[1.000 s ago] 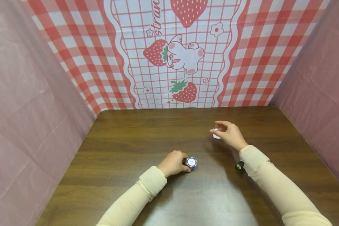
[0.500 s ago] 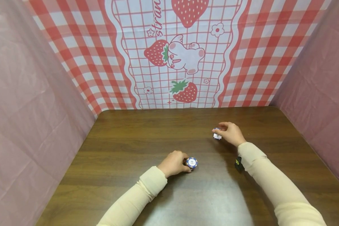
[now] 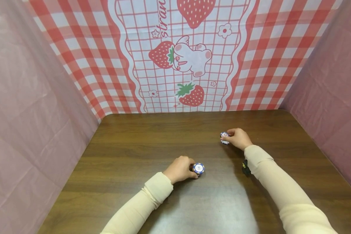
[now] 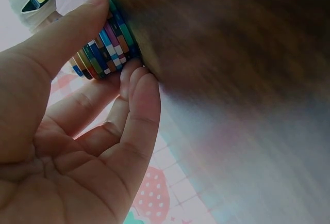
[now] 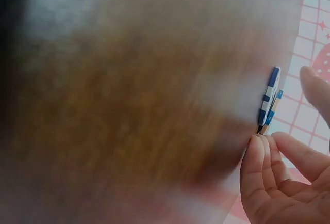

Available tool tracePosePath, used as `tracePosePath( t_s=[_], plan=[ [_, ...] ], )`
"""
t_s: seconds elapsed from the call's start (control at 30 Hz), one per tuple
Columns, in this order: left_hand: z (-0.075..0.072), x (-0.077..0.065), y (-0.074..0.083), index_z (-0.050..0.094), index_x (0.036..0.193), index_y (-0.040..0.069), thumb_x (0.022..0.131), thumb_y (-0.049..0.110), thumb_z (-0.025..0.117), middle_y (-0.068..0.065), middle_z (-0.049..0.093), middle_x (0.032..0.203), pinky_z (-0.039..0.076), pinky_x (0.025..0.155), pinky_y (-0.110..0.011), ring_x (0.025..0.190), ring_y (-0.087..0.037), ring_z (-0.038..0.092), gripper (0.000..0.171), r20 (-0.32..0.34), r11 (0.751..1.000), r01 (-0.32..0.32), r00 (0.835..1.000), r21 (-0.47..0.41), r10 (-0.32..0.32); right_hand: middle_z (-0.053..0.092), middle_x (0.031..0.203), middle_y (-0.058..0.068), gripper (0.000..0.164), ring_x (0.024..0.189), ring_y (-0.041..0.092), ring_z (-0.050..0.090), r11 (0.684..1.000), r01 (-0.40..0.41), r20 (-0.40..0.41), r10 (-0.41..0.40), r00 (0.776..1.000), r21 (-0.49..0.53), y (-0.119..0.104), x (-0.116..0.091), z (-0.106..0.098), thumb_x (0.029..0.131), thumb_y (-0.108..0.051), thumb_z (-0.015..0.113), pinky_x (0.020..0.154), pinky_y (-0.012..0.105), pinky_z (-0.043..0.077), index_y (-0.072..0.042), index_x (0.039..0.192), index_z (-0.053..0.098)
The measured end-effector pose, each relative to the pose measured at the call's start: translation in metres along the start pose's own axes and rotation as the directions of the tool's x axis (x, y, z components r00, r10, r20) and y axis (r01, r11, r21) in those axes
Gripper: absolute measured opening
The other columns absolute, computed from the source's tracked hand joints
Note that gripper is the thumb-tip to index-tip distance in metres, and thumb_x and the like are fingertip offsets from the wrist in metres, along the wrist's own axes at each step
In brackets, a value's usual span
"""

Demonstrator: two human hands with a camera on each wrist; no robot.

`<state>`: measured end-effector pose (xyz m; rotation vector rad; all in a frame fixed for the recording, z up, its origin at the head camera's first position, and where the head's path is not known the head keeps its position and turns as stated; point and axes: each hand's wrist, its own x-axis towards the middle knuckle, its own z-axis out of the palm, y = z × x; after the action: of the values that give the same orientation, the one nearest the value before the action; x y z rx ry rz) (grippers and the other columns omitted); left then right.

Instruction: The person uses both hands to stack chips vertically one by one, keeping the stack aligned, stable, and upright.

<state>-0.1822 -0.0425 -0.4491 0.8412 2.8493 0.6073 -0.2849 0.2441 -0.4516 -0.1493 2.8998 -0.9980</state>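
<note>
My left hand grips the side of a stack of poker chips near the middle of the table. The top chip is blue and cream with a 10 on its white centre. In the left wrist view the stack shows several coloured edges between thumb and fingers. Farther back on the right, my right hand is at a blue-rimmed chip overlapping a white-and-navy chip. Fingertips reach the edges of these two in the right wrist view, where the thumb stands apart from them.
A brown wood-grain table lies under both hands. Behind it hangs a red-and-white checked cloth with strawberries, and pink cloth walls stand at the sides. A black wrist device hangs under the right sleeve.
My right hand has come down slightly to the right, and the blue-rimmed chip now lies flatter with its face showing over the white one. The left hand has stayed at the stack.
</note>
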Motion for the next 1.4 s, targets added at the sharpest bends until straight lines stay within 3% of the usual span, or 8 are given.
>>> tracePosePath(
  t_s=[0.5, 0.97, 1.4],
  plan=[
    [0.000, 0.000, 0.000, 0.075, 0.093, 0.013, 0.070, 0.031, 0.086, 0.007, 0.068, 0.077, 0.045, 0.068, -0.023, 0.069, -0.005, 0.050, 0.031, 0.003, 1.000, -0.003, 1.000, -0.001, 0.003, 0.066, 0.116, 0.029, 0.052, 0.106, 0.039, 0.061, 0.998, -0.026, 0.017, 0.027, 0.999, -0.060, 0.003, 0.007, -0.001, 0.087, -0.027, 0.069, 0.092, 0.051, 0.047, 0.012, 0.121, 0.061],
    [-0.002, -0.001, 0.001, 0.074, 0.093, 0.013, 0.071, 0.031, 0.086, 0.006, 0.067, 0.077, 0.044, 0.067, -0.022, 0.069, -0.005, 0.050, 0.031, 0.004, 1.000, 0.003, 1.000, -0.006, -0.003, 0.070, 0.107, 0.024, 0.038, 0.095, 0.034, 0.063, 0.994, -0.039, -0.012, 0.038, 0.999, -0.104, -0.004, 0.010, -0.003, 0.087, -0.025, 0.070, 0.083, 0.045, 0.048, 0.007, 0.107, 0.070],
    [-0.002, -0.001, 0.002, 0.074, 0.092, 0.013, 0.071, 0.031, 0.086, 0.007, 0.066, 0.076, 0.044, 0.067, -0.023, 0.069, -0.005, 0.050, 0.030, 0.011, 1.000, 0.005, 1.000, -0.007, -0.005, 0.071, 0.099, 0.022, 0.035, 0.087, 0.032, 0.062, 0.992, -0.022, -0.039, 0.018, 0.999, -0.127, -0.001, 0.012, -0.003, 0.086, -0.027, 0.070, 0.076, 0.043, 0.048, 0.006, 0.097, 0.071]
  ],
)
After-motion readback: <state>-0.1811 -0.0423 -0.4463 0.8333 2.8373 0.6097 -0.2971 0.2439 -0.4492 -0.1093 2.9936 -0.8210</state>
